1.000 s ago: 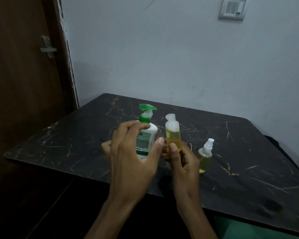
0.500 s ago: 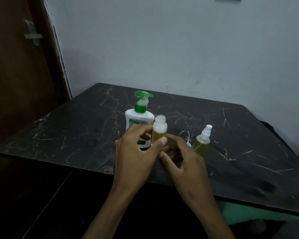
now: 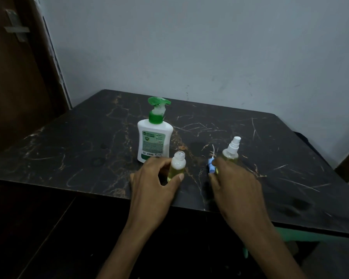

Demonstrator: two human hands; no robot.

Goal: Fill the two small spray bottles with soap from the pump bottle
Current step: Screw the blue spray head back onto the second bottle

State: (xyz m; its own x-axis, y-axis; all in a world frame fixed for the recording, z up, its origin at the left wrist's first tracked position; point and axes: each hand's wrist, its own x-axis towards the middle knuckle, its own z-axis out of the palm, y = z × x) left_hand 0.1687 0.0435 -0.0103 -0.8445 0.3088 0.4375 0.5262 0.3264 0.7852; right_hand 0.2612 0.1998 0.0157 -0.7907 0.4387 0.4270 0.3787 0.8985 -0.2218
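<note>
Left hand [image 3: 153,184] grips uncapped clear small bottle of yellow soap [image 3: 176,167], upright on black marble-pattern table [image 3: 69,150], at 5 o'clock of white green-pump bottle [image 3: 154,135]. Right hand [image 3: 234,182] pinches blue spray head [image 3: 211,165], 9 o'clock of capped spray bottle [image 3: 231,151].

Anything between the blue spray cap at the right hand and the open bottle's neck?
Nothing visible. The blue spray cap at the right hand has bare table between it and the open bottle, which the left hand holds upright, neck uncovered.
</note>
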